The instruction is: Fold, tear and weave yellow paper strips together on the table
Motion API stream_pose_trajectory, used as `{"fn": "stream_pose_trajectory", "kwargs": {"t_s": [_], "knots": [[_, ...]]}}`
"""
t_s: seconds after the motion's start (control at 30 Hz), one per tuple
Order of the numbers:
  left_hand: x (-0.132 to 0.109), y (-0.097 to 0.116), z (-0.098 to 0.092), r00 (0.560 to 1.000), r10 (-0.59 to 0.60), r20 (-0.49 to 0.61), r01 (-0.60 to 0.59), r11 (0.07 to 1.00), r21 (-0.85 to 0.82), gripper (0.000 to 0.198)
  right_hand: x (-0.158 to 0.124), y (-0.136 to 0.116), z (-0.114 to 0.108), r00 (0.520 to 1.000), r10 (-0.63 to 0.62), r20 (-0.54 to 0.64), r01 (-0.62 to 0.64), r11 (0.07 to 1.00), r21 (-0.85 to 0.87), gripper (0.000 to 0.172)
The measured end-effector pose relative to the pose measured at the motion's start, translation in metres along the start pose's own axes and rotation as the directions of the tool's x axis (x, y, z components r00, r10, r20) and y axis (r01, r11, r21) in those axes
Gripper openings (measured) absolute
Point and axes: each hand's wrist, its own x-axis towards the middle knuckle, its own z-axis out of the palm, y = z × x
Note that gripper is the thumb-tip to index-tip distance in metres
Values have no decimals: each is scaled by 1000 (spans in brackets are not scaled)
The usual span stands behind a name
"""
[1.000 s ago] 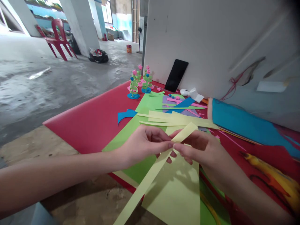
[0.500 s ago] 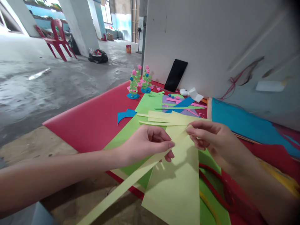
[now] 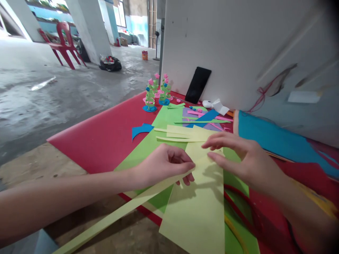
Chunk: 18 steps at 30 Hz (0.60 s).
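Observation:
My left hand pinches a long pale yellow paper strip between thumb and fingers; its free length slants down to the lower left. Just to the right, my right hand hovers with thumb and fingers apart, holding nothing. Beneath both hands lies a pale yellow paper sheet, on top of green paper. Shorter yellow strips rest beyond my fingers. Red scissor handles lie partly under my right forearm.
Small paper plants with stars stand at the back. A black phone leans on the white wall. Blue, pink and green scraps lie near it. Blue sheets are at right, and a red chair stands on the far floor.
My right hand has let go of the strip's upper end and its fingers have spread. The strip's lower length has swung further left. My left hand keeps its pinch.

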Motion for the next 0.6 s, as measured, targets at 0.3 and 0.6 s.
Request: {"fn": "stream_pose_trajectory", "kwargs": {"t_s": [0.3,0.6], "knots": [[-3,-4,4,999,-14,31,10,992,128,16,-6,-15,18,993,-21,117,18,1000,24,10],[-3,3,0,999,-41,21,38,992,121,13,-1,-1,-3,991,77,112,-58,986,-159,10]]}}
